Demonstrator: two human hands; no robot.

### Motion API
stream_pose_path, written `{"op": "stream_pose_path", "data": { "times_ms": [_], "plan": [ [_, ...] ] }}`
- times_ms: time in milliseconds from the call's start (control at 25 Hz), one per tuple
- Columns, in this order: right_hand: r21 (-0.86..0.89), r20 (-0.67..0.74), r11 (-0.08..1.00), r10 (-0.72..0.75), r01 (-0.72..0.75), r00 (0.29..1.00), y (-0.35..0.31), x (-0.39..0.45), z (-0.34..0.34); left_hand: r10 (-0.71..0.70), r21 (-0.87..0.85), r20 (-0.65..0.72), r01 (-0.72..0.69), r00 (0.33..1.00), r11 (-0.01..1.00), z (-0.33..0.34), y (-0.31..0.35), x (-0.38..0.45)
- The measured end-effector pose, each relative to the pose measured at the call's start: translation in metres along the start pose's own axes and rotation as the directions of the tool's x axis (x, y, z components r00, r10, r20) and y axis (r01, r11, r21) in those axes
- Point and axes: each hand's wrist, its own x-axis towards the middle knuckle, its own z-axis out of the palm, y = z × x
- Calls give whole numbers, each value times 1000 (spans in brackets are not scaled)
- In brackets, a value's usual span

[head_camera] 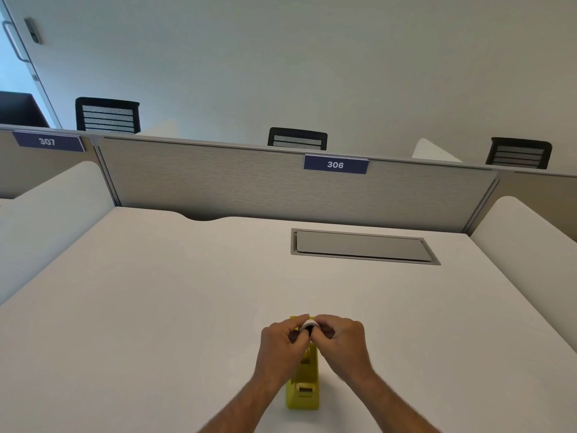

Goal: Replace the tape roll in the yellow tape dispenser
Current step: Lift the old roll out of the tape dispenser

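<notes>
The yellow tape dispenser (pixel 303 387) stands on the white desk (pixel 156 307) near the front edge, its cutter end toward me. Above its far end, my left hand (pixel 281 348) and my right hand (pixel 342 345) meet around a small tape roll (pixel 308 325), white with a dark core. The fingers of both hands pinch the roll from either side, and most of it is hidden by them. Whether the roll touches the dispenser cannot be told.
A grey cable hatch (pixel 362 246) is set into the desk at the back right. A grey partition (pixel 249 182) with a "306" label (pixel 335 164) closes the far side. White side dividers flank the desk. Black chairs stand beyond the partition.
</notes>
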Motion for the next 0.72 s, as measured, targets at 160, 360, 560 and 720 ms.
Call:
{"op": "stream_pose_path", "data": {
  "times_ms": [160,360,560,720],
  "plan": [
    [-1,-18,1000,8,-8,1000,4,1,-2,-27,-13,67,28,997,1000,-5,-1,5],
    [91,32,992,90,-92,995,9,1,-4,-12,-20,174,16,985,1000,-16,-6,14],
    [273,144,946,142,-177,979,6,0,-8,39,18,159,-42,986,999,-20,-12,18],
    [409,88,852,320,-327,943,10,4,-13,19,63,91,-25,996,998,-21,-16,19]
  ]
}}
